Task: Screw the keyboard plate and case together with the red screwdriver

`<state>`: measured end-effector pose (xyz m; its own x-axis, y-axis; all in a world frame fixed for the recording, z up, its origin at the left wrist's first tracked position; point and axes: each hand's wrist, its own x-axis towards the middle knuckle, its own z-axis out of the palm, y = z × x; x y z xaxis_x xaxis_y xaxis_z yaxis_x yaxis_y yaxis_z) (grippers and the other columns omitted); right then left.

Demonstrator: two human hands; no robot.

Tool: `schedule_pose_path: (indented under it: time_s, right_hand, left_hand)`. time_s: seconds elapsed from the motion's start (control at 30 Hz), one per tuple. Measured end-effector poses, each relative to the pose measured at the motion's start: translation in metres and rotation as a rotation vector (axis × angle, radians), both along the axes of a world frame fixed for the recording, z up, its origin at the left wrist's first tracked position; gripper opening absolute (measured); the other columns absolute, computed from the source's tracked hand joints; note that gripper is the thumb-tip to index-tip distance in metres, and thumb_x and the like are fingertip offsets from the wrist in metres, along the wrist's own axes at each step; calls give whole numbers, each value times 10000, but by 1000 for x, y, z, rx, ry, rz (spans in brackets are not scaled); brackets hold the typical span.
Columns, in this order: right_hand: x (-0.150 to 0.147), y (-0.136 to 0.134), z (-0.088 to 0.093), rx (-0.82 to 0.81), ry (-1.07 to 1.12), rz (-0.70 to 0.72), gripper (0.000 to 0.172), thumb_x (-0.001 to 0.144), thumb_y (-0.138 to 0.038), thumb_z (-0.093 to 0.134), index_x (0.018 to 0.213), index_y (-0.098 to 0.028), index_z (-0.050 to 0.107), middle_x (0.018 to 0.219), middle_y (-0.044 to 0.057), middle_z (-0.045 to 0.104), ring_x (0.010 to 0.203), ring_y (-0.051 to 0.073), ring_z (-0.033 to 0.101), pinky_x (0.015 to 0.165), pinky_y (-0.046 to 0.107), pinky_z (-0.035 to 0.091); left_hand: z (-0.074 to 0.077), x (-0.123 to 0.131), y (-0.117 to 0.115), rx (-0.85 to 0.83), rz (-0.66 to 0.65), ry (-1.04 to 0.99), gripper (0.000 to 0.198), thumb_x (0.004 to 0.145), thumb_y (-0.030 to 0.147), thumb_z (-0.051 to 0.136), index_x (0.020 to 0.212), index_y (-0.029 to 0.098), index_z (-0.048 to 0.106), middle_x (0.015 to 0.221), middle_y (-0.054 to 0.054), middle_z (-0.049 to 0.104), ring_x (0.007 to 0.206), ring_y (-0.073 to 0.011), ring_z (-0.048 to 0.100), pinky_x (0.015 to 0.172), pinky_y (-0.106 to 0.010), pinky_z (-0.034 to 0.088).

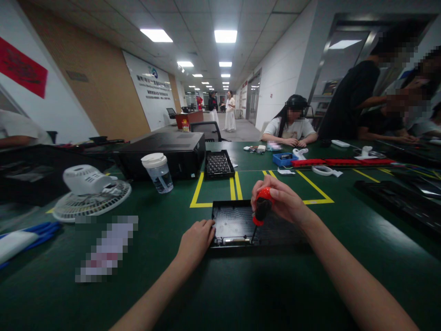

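A flat black plastic housing (237,220) lies on the green table in front of me. My left hand (197,239) rests closed on the housing's near left corner, fingers curled over its edge. My right hand (280,200) is wrapped round the red and black handle of a screwdriver (262,207), held upright. The screwdriver's tip points down into the housing near a small metal part (234,240) along the front edge.
A black tray of small parts (219,164), a capped plastic cup (158,172), a white fan lying flat (91,191) and a black computer case (165,151) stand beyond. Yellow tape lines (234,186) mark the table. Other people sit at the far right side.
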<state>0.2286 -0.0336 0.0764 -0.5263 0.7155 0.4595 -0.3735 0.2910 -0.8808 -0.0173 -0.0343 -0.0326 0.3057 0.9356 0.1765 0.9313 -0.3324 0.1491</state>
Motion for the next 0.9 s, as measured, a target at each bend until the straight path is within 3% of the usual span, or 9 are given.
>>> schedule_pose_path:
  time_s: [0.5,0.9]
  right_hand:
    - [1,-2,3,49,-48,-64,127,819,-259,509,778,-167,431,850,39,540,666,149,588,593,305,462]
    - [0,-5,5,92,-138,-212,145,818,-272,525,766,-174,433,816,29,532,680,137,562,606,283,457]
  left_hand:
    - [-1,1,0,3,10,19,322,883,340,330,1099,234,544,1037,-42,610,919,-167,570,734,-278,470]
    - [4,2,-2,-21,12,17,323,885,326,327,1106,233,545,1051,-46,605,931,-167,565,750,-277,464]
